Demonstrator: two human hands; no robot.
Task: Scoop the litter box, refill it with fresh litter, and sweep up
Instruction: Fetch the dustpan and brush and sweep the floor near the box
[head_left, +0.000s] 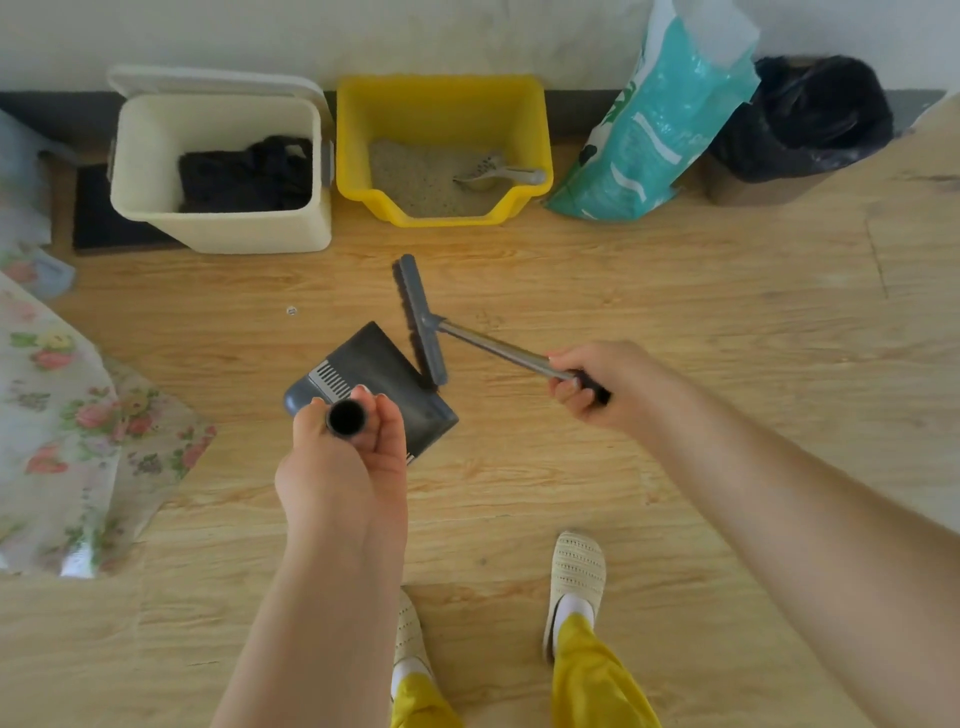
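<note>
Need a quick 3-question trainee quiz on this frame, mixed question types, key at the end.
1. True or false: the scoop lies in the yellow litter box.
2. Which hand holds the broom? A) left hand B) right hand C) neither
3. Fill in: the left hand grips the handle of the ____, which sits on the wooden floor beside the broom head.

Key: 1. true. 2. B. 3. dustpan.
</note>
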